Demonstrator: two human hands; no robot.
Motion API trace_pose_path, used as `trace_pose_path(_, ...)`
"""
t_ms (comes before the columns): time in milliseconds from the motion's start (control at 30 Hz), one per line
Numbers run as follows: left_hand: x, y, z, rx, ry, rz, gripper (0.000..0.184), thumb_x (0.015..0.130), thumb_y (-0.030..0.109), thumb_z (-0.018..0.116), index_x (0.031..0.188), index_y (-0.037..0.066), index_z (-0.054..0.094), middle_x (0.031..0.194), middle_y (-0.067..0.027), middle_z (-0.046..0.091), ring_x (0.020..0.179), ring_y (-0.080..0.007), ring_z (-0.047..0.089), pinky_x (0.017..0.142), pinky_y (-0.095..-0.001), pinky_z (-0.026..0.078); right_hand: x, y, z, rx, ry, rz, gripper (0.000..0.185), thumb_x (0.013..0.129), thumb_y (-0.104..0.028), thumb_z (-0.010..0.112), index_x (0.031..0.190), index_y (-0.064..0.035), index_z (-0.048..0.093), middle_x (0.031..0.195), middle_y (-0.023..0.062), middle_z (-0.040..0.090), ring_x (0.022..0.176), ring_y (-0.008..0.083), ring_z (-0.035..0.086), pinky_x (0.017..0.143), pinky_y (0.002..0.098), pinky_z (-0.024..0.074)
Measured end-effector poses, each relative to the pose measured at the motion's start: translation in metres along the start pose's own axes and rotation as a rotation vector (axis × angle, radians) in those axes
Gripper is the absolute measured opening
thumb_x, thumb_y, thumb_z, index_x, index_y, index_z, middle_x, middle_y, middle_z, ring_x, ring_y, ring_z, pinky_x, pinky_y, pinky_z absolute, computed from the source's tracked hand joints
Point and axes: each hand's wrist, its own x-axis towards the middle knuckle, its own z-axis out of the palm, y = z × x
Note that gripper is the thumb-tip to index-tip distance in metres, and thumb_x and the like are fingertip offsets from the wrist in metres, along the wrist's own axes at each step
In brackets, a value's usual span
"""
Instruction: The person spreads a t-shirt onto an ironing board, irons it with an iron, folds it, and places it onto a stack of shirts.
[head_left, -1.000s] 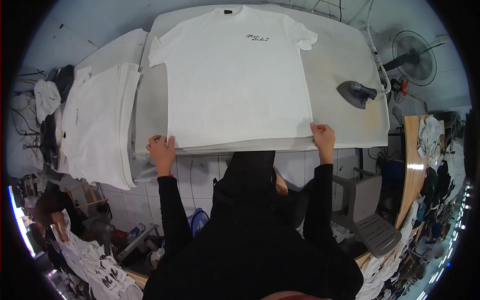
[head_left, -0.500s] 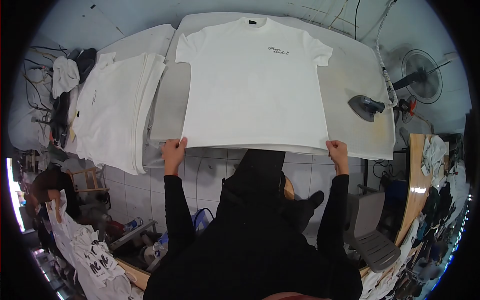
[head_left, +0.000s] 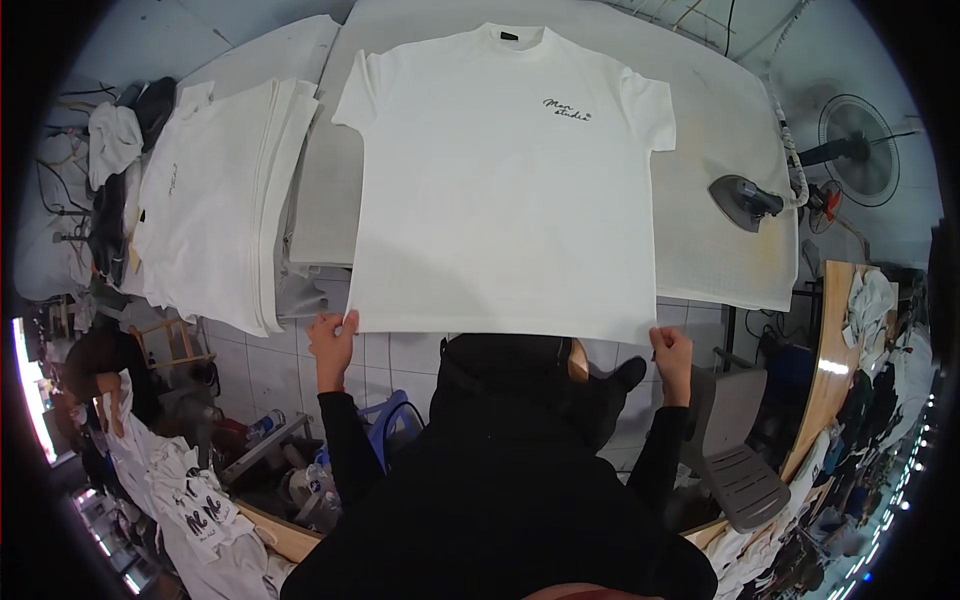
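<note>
Left grip (head_left: 333, 345), right grip (head_left: 674, 358) pinch shirt (head_left: 508, 190) corners; hem (head_left: 505, 326) overhangs table edge (head_left: 722, 299).

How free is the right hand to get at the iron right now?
Probably not without letting go: the right hand holds the white T-shirt by a bottom corner. Otherwise the way looks free: the iron rests on the table on that same side, with nothing seen standing between.

- Ahead of me rose a pale bluish wall (head_left: 130, 50), with a fan (head_left: 858, 150) to my right.
- Below me I saw a white-tiled floor (head_left: 270, 375).
- A grey slatted chair (head_left: 742, 482) stood near a wooden table (head_left: 836, 330) on my right.
- Rows of bright lights (head_left: 905, 504) glowed at my far right.
</note>
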Motion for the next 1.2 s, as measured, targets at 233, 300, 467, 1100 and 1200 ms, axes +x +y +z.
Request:
trace_pose_path(233,-0.023,-0.02,-0.017,0.025,-0.055,-0.086,0.047,0.095,0.055,0.08,0.095,0.008,0.081,0.117,-0.0086,0.07,0.123,-0.0359,0.057,0.108,-0.0464,0.045,-0.05,0.014,0.009,0.079,0.005,0.084,0.027,0.1,-0.021,0.08,0.098,0.0049,0.077,0.072,0.0063,0.072,0.059,0.0109,0.062,0.055,0.032,0.0487)
trace_pose_path(300,-0.023,-0.019,-0.017,0.109,-0.097,-0.123,0.044,0.094,0.053,0.081,0.098,0.008,0.081,0.12,-0.0096,0.069,0.126,-0.0369,0.057,0.107,-0.0473,0.046,-0.058,0.012,0.012,0.064,-0.006,0.132,0.027,0.1,-0.022,0.08,0.097,0.0048,0.077,0.072,0.0059,0.071,0.058,0.0105,0.062,0.054,0.0316,0.0481)
trace_pose_path(467,0.033,0.05,-0.015,0.598,-0.046,-0.083,0.03,0.094,0.04,0.081,0.1,0.01,0.08,0.127,-0.018,0.067,0.129,-0.0378,0.057,0.1,-0.061,0.047,-0.034,-0.005,0.009,-0.209,-0.043,-0.105,0.02,0.099,-0.018,0.078,0.099,0.0017,0.076,0.077,0.0126,0.074,0.063,0.0197,0.07,0.061,0.0358,0.0539)
trace_pose_path(1100,0.234,0.731,0.352,0.258,-0.467,1.168,0.036,0.087,0.04,0.086,0.107,0.01,0.081,0.113,-0.0137,0.079,0.113,-0.0348,0.075,0.097,-0.05,0.059,0.282,-0.201,0.053,0.403,0.444,-0.072,0.029,0.092,-0.019,0.086,0.098,0.0063,0.073,0.079,0.0148,0.078,0.06,0.0226,0.076,0.059,0.0339,0.0602)
trace_pose_path(1200,0.238,0.752,0.372,0.196,-0.594,1.22,0.035,0.083,0.038,0.09,0.101,0.009,0.081,0.102,-0.0123,0.081,0.103,-0.0305,0.077,0.09,-0.0458,0.06,0.277,-0.199,0.049,0.533,0.446,-0.044,0.024,0.092,-0.014,0.084,0.097,0.0067,0.073,0.079,0.0137,0.077,0.062,0.0217,0.076,0.059,0.0337,0.0603)
